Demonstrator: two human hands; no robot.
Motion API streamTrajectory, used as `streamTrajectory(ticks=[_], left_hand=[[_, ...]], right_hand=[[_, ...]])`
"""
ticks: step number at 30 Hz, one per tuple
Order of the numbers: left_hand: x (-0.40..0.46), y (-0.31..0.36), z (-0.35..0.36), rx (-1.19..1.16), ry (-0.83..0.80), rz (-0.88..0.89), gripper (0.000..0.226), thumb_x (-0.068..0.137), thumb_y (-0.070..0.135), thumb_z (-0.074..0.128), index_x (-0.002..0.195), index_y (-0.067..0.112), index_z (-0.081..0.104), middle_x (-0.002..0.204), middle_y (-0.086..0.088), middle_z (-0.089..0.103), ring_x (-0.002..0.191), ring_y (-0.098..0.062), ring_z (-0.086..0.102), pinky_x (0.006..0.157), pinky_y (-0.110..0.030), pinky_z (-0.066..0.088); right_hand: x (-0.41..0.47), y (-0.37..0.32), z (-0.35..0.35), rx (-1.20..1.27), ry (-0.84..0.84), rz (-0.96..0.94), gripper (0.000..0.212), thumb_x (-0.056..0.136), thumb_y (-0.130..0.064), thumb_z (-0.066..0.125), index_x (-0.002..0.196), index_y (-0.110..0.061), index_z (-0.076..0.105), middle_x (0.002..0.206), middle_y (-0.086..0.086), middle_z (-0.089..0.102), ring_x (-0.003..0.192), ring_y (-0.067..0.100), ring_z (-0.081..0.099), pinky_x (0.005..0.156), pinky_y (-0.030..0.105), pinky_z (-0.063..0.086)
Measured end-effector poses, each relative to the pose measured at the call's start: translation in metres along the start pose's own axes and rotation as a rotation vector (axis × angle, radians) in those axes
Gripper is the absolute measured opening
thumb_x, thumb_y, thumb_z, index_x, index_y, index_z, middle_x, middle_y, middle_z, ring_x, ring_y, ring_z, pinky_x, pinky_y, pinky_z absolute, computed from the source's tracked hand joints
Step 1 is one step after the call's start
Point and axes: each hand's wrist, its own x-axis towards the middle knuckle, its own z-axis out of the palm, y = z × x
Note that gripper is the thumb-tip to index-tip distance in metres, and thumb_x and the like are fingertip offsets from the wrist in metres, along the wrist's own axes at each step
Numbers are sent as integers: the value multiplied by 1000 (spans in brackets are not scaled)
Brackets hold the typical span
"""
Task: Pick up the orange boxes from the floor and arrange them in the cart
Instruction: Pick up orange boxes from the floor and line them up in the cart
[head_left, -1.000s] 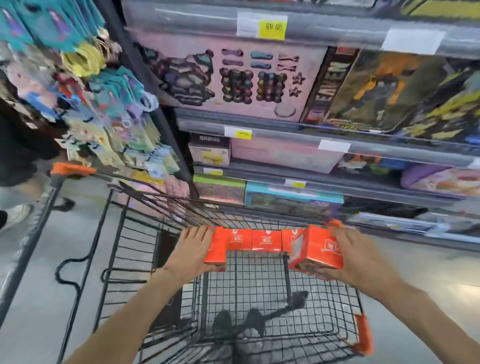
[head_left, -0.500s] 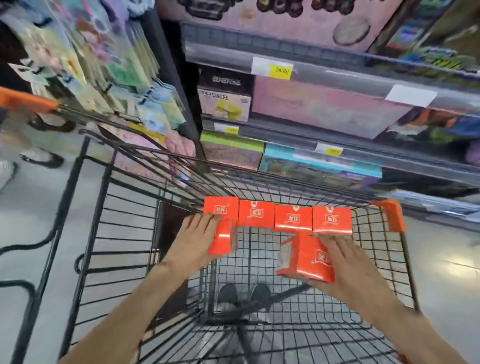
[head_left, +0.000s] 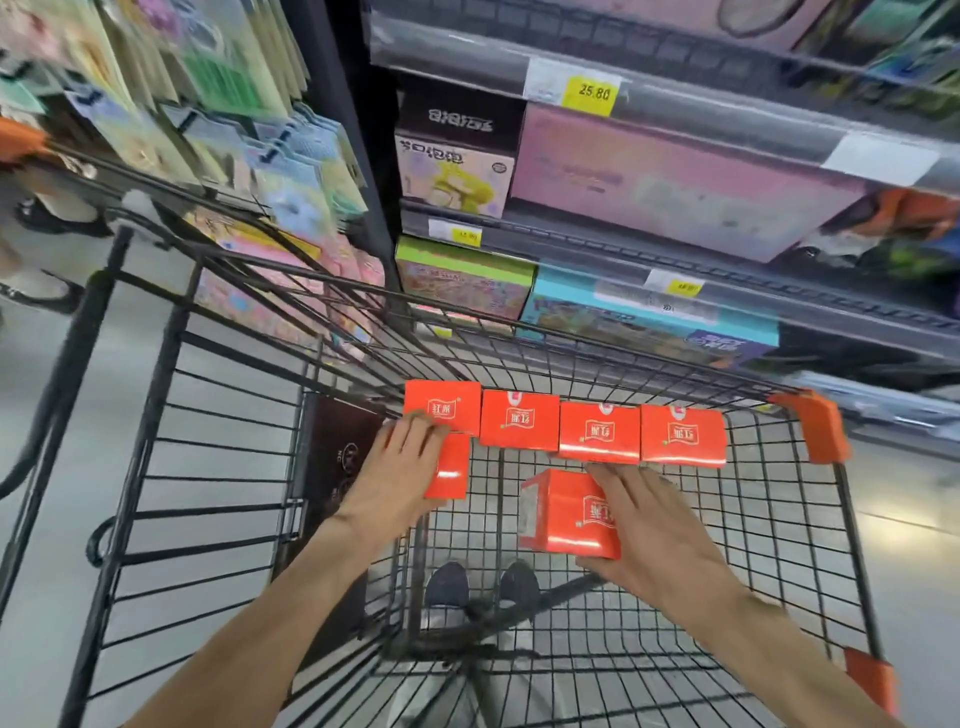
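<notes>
The right hand (head_left: 670, 525) is closest to us, low inside the black wire shopping cart (head_left: 769, 551). Its fingers are spread wide and wrapped around a small orange cardboard box with a white label (head_left: 569, 514), pinching it from the far end and the near end. This box is tilted, and I cannot tell if it sits on the wire floor or hangs just above it.

The left hand (head_left: 395, 478), near the cart's left wall, holds a second orange cardboard box (head_left: 452, 473). The fingers lie flat over it, and their tips touch the first box in the far row. Most of this box is hidden, so I cannot say how tight the hold is.

Further back, a row of four orange boxes (head_left: 563, 428) stands side by side, touching each other, along the cart's far edge. The row runs from the left part toward the orange plastic corner cap (head_left: 810, 423).

The boxes look light and stiff, with smooth shiny sides that could slip. A hold on two opposite flat sides seems best, and not too hard, or the card may dent.

There is lots of open wire floor in front of the row for a second row. The wire walls are close on the left and far sides.
</notes>
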Motion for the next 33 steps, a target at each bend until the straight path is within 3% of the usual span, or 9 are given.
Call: streamTrajectory(ticks=[4, 9, 16, 20, 24, 28, 31, 33], left_hand=[[11, 4, 14, 15, 8, 37, 105, 68, 59, 81, 146, 7, 35, 149, -17, 37, 142, -35, 29, 118, -51, 26], [17, 10, 26, 98, 16, 68, 102, 82, 63, 64, 153, 2, 23, 162, -20, 19, 152, -36, 4, 122, -56, 6], [17, 5, 26, 3, 12, 93, 103, 73, 61, 75, 147, 2, 33, 149, -15, 39, 145, -32, 27, 119, -52, 23], [13, 5, 25, -84, 21, 57, 104, 71, 59, 78, 146, 2, 33, 142, -16, 42, 136, -32, 38, 115, -51, 32], [12, 2, 34, -93, -8, 63, 107, 69, 53, 83, 145, 0, 31, 143, -18, 39, 139, -33, 34, 116, -51, 32], [15, 0, 47, -80, -44, -16, 112, 71, 41, 86, 151, 0, 19, 159, -23, 17, 151, -37, 9, 121, -50, 23], [15, 6, 54, 1, -77, -83, 118, 80, 43, 77, 156, 4, -6, 163, -21, -16, 150, -36, -17, 122, -56, 8], [16, 14, 57, -18, -74, -126, 122, 81, 41, 75, 154, 7, -17, 161, -19, -25, 149, -35, -23, 121, -58, 6]], right_hand=[[9, -7, 14, 6, 15, -29, 98, 68, -70, 56, 142, -8, 44, 129, 10, 55, 115, 30, 56, 103, 48, 47], [18, -17, 30, 18, 34, -20, 95, 68, -67, 63, 141, -10, 43, 125, 8, 54, 113, 29, 56, 104, 47, 46], [23, -25, 43, 45, 17, 13, 96, 74, -69, 54, 147, -9, 37, 130, 8, 52, 118, 28, 52, 109, 47, 42], [25, -24, 48, 34, 26, 33, 100, 67, -65, 72, 144, -10, 40, 126, 7, 54, 113, 27, 54, 105, 45, 46], [28, -22, 51, 34, 23, 32, 102, 65, -63, 79, 144, -11, 39, 126, 6, 54, 113, 27, 54, 106, 45, 45], [35, -20, 52, -4, 19, 12, 102, 70, -64, 76, 147, -11, 36, 130, 6, 51, 117, 26, 52, 109, 44, 42], [42, -22, 53, -3, 5, 10, 103, 70, -60, 78, 148, -10, 33, 133, 8, 49, 121, 28, 50, 111, 46, 40], [47, -24, 55, 5, -7, 17, 102, 71, -57, 79, 148, -10, 32, 135, 9, 48, 122, 28, 49, 111, 47, 40]])
